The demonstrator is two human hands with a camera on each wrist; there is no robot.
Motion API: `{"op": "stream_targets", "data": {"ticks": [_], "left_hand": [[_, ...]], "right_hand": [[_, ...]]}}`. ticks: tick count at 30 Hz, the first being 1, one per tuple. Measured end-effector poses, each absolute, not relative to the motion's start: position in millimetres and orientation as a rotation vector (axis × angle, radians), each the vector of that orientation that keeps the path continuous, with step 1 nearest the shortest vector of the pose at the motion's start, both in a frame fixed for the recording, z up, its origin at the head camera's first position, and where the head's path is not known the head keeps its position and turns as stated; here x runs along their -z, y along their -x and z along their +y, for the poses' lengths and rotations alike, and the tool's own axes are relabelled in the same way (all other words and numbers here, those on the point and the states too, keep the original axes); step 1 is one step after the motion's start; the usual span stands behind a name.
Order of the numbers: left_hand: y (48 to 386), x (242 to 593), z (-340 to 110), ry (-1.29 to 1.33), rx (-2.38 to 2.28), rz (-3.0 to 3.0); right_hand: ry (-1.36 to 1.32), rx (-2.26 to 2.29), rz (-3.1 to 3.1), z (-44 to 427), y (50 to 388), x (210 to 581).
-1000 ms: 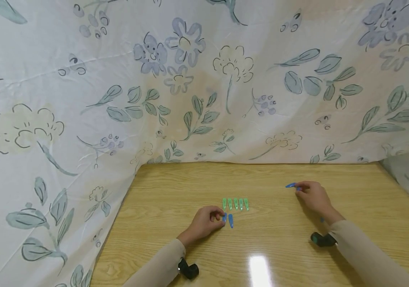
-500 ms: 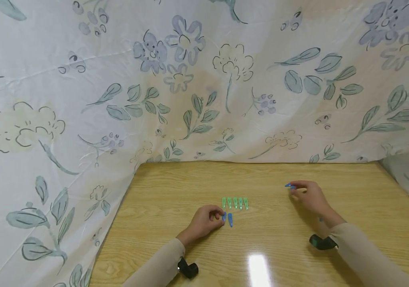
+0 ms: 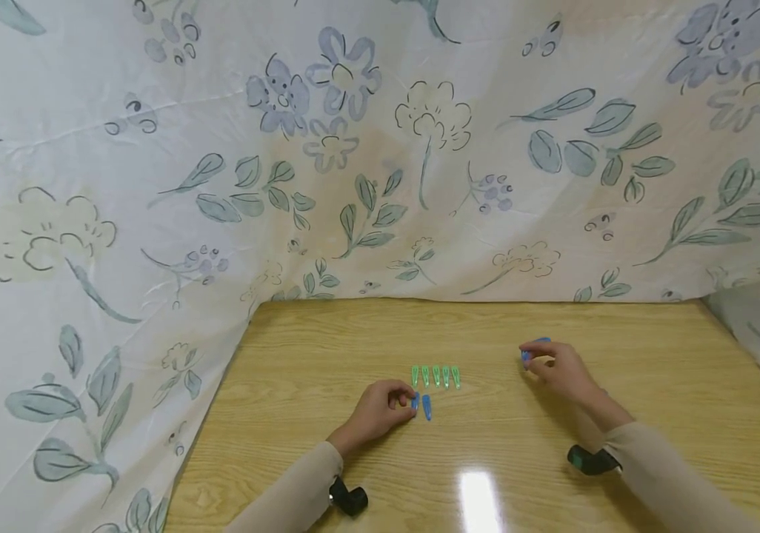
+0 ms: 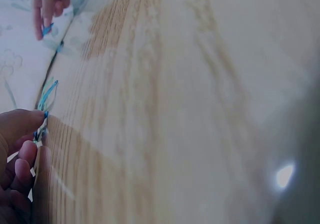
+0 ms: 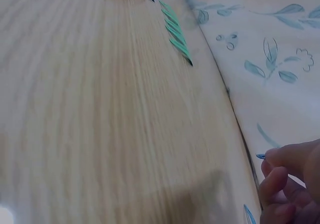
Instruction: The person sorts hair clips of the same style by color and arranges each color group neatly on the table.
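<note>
My left hand (image 3: pixel 378 409) pinches a blue snap hair clip (image 3: pixel 415 404) against the table; in the left wrist view the thumb (image 4: pixel 22 124) covers most of it. Just right of it lies a second blue hair clip (image 3: pixel 427 407). Above these, several green hair clips (image 3: pixel 436 376) form a row. My right hand (image 3: pixel 563 370) holds another blue hair clip (image 3: pixel 525 356) between thumb and fingertips, its tip showing in the right wrist view (image 5: pixel 261 156). Behind the right fingers, partly hidden, is one more blue hair clip (image 3: pixel 542 340).
A wooden table (image 3: pixel 300 348) carries everything. Floral cloth (image 3: pixel 380 222) hangs along its back and left side. A small blue bit (image 3: pixel 604 391) shows beside the right wrist, mostly hidden. Light glares on the table's front (image 3: pixel 480 500).
My right hand has moved left and slightly nearer with the blue hair clip, while another blue clip stays behind its fingers. My left hand keeps its place.
</note>
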State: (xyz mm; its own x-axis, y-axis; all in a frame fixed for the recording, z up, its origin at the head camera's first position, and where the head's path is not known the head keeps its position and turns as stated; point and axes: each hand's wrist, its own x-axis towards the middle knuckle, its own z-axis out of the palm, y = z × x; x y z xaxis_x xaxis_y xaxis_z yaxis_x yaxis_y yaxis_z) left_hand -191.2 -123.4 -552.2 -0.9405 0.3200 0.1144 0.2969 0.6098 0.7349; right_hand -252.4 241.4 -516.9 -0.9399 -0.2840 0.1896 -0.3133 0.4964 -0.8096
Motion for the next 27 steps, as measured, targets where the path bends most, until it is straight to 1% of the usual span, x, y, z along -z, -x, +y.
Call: {"op": "stream_targets", "data": {"ticks": [27], "left_hand": [[188.3,551.6,-123.0,-0.534,-1.269,2.798]], "right_hand": [[-0.764,-1.707,-2.587,198.9,223.7,536.3]]}}
